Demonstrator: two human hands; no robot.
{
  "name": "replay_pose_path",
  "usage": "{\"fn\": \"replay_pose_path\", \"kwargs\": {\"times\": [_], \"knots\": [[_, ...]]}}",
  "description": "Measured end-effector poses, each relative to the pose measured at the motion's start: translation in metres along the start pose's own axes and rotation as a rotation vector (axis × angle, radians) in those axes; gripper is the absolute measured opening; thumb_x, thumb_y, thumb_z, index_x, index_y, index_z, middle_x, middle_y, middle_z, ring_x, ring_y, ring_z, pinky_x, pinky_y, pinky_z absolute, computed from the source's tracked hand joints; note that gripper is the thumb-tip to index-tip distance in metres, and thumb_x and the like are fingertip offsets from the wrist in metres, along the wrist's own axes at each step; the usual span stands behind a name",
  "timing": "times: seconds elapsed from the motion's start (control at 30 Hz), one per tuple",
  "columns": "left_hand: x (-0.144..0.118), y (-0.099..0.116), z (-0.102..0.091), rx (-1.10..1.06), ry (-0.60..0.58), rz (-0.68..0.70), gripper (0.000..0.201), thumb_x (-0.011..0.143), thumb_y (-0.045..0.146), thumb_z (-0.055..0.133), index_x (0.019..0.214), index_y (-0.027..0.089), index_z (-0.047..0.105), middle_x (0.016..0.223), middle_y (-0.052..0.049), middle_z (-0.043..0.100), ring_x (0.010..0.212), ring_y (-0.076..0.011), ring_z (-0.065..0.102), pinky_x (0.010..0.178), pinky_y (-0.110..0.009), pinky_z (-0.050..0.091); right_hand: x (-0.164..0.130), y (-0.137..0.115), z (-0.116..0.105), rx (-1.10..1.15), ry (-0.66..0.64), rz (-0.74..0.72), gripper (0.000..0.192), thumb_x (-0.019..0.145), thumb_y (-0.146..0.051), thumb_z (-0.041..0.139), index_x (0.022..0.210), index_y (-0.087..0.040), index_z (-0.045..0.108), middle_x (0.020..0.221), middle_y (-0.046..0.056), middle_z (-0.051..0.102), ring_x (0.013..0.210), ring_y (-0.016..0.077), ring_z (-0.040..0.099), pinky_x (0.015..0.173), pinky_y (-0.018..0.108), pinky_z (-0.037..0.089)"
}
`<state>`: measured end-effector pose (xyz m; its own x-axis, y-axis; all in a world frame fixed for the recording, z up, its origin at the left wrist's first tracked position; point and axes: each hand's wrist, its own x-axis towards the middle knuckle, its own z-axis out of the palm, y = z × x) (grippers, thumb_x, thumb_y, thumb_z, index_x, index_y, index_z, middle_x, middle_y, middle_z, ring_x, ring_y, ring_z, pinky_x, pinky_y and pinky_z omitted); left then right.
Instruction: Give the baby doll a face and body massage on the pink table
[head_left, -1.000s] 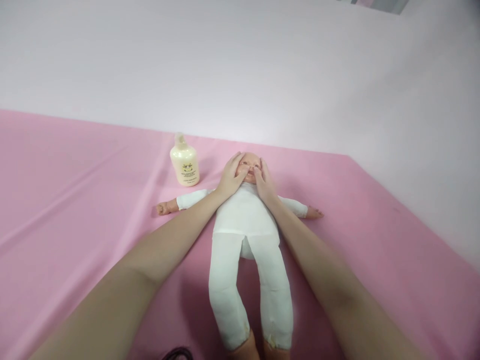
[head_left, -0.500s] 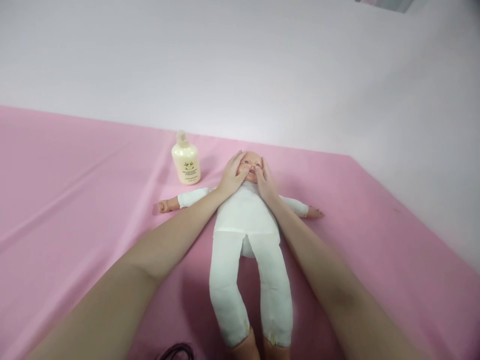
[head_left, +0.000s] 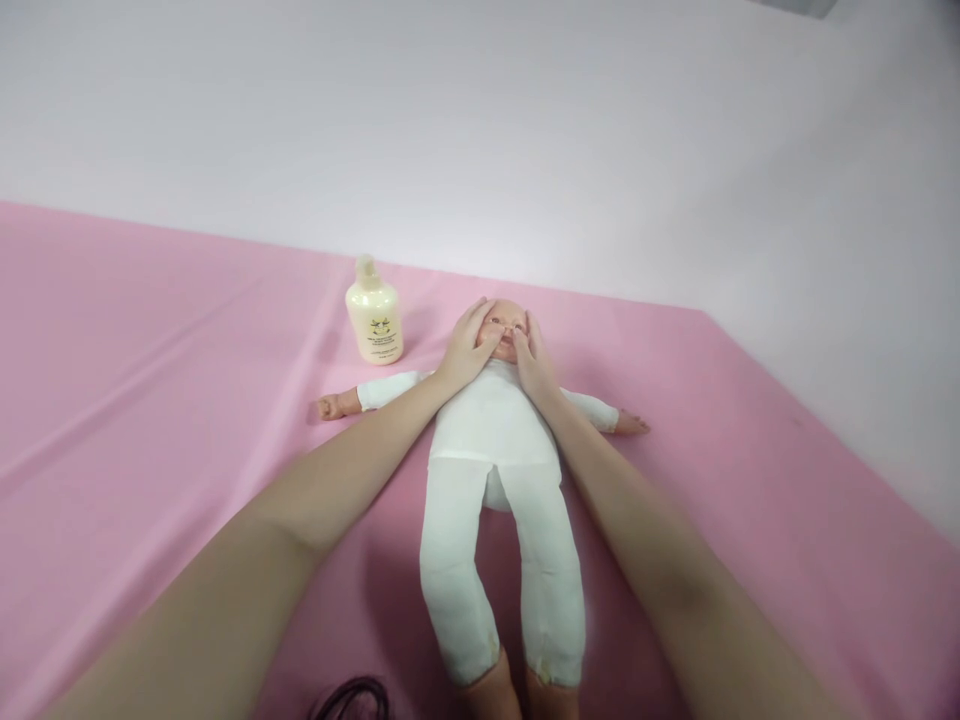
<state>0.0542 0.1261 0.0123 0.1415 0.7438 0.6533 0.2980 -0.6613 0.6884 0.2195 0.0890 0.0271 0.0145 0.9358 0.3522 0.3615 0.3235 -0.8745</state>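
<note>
Cupping the head of the doll (head_left: 495, 420) from both sides!

Holding that head between the left fingers (head_left: 468, 325) and the right fingers (head_left: 533, 337), curved around its sides. Resting both thumbs (head_left: 489, 344) on the cheeks, close to the nose. Got the doll face-up on the pink cloth (head_left: 187, 350), with chest and legs on the near side of the fingers and arms stretched wide of them to left and right. Spotting, left of the left fingers, upright and apart, a pale yellow bottle (head_left: 375, 325).
</note>
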Motion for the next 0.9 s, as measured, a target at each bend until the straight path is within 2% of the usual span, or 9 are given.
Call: {"fn": "replay_pose_path", "kwargs": {"times": [0.43,0.6,0.77,0.9], "knots": [[0.0006,0.0021,-0.0005,0.004,-0.002,0.016,0.064,0.101,0.059,0.049,0.152,0.020,0.048,0.164,-0.016,0.044,0.155,-0.0280,0.040,0.132,-0.049,0.028,0.0004,0.0004,-0.0001,0.001,0.019,0.013,0.092,0.096,-0.078,0.042,0.168,-0.023,0.024,0.176,0.004,0.025,0.163,0.0227,0.024,0.136,0.045,0.018],[0.0010,0.0026,-0.0010,0.012,-0.003,0.013,0.062,0.102,0.060,0.048,0.152,0.023,0.048,0.164,-0.014,0.044,0.155,-0.0271,0.040,0.132,-0.049,0.028,-0.0003,-0.0010,0.0000,-0.003,0.019,0.011,0.089,0.096,-0.078,0.042,0.168,-0.027,0.025,0.175,0.002,0.025,0.163,0.0224,0.024,0.136,0.046,0.017],[0.0008,0.0033,-0.0014,0.010,-0.002,0.016,0.064,0.101,0.061,0.048,0.152,0.022,0.049,0.164,-0.015,0.045,0.155,-0.0274,0.041,0.132,-0.049,0.028,-0.0001,-0.0020,-0.0001,-0.002,0.018,0.015,0.091,0.096,-0.077,0.042,0.168,-0.023,0.025,0.176,0.005,0.024,0.163,0.0225,0.023,0.136,0.045,0.017],[0.0007,0.0027,-0.0008,-0.001,0.003,0.013,0.062,0.101,0.061,0.049,0.151,0.025,0.049,0.164,-0.013,0.045,0.155,-0.0275,0.040,0.132,-0.050,0.028,0.0007,0.0000,-0.0001,-0.013,0.016,0.008,0.090,0.096,-0.077,0.041,0.167,-0.025,0.025,0.176,0.003,0.024,0.163,0.0221,0.023,0.136,0.045,0.017]]}}
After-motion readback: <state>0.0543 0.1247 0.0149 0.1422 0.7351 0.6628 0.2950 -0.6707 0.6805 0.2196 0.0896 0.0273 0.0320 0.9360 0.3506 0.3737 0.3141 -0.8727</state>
